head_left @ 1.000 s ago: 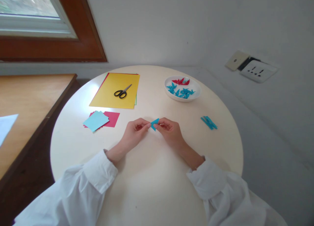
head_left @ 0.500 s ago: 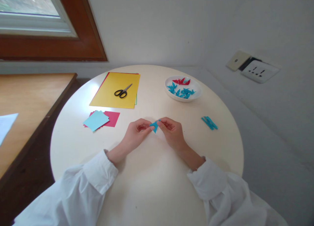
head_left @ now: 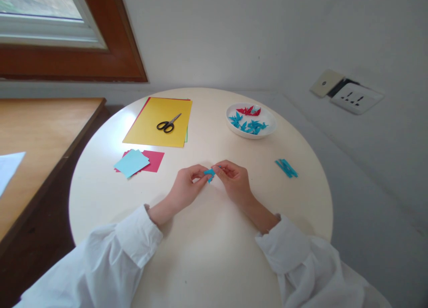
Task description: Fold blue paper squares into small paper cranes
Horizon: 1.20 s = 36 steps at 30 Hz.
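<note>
Between my two hands, just above the middle of the round table, is a small piece of folded blue paper (head_left: 209,172). My left hand (head_left: 187,186) pinches its left side between thumb and fingers. On the other side, the thumb and forefinger of my right hand (head_left: 233,178) are closed on its right edge. The fingertips cover part of the paper, so its full shape is hidden. Beyond my right hand stands a white plate (head_left: 230,129) with several folded blue and red paper cranes (head_left: 254,127). Several narrow folded blue strips (head_left: 286,168) lie to the right.
Black-handled scissors (head_left: 166,126) rest on yellow paper sheets (head_left: 143,132) at the back left of the white table (head_left: 107,192). Nearer, light blue paper squares (head_left: 132,162) overlap pink ones (head_left: 155,161). A wooden desk (head_left: 40,134) stands to the left; walls border the far side and right.
The blue paper between my fingers has changed shape: its downward-pointing corner now looks shorter and more crumpled. My left fingers have shifted slightly lower. The view has moved a little.
</note>
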### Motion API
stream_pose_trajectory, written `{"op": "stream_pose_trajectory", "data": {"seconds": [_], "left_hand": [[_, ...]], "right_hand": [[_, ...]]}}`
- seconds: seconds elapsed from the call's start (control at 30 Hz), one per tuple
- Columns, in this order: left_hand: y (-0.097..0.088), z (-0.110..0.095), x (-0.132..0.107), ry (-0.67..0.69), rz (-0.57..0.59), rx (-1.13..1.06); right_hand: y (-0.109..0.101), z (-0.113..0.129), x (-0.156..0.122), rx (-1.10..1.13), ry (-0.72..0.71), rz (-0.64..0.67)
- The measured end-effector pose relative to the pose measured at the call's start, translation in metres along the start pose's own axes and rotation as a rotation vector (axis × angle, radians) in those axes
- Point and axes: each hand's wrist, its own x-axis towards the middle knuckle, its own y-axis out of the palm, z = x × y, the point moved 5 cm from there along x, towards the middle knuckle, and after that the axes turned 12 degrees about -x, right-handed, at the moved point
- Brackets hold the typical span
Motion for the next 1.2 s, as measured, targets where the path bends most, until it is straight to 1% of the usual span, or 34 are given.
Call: {"op": "stream_pose_trajectory", "data": {"seconds": [0.13, 0.27, 0.37, 0.5, 0.63, 0.77, 0.93, 1.2], "left_hand": [[0.0012, 0.0002, -0.001, -0.004, 0.002, -0.025], [-0.0004, 0.0011, -0.0012, -0.026, -0.046, -0.062], [-0.0016, -0.0006, -0.0012, -0.01, -0.069, -0.043], [-0.003, -0.0034, -0.0028, 0.043, -0.061, 0.0], [-0.0046, -0.0053, -0.005, 0.089, -0.046, 0.073], [-0.0038, -0.0062, -0.0039, 0.061, -0.033, 0.062], [-0.0017, -0.0025, -0.0016, -0.021, -0.029, -0.018], [-0.0004, -0.0056, -0.0022, 0.036, -0.009, -0.038]], "right_hand": [[-0.0001, 0.0003, -0.0005, -0.003, 0.006, -0.008], [0.0001, 0.0006, -0.0014, -0.006, 0.006, -0.01], [0.0008, 0.0016, -0.0018, -0.008, 0.002, 0.013], [0.0036, 0.0021, -0.0018, 0.006, 0.027, 0.071], [0.0032, 0.0046, -0.0016, 0.049, -0.005, 0.058], [0.0015, 0.007, -0.0018, 0.089, -0.061, 0.05], [-0.0014, 0.0066, -0.0019, 0.098, -0.047, 0.038], [-0.0024, 0.003, -0.0005, 0.067, -0.019, 0.006]]}}
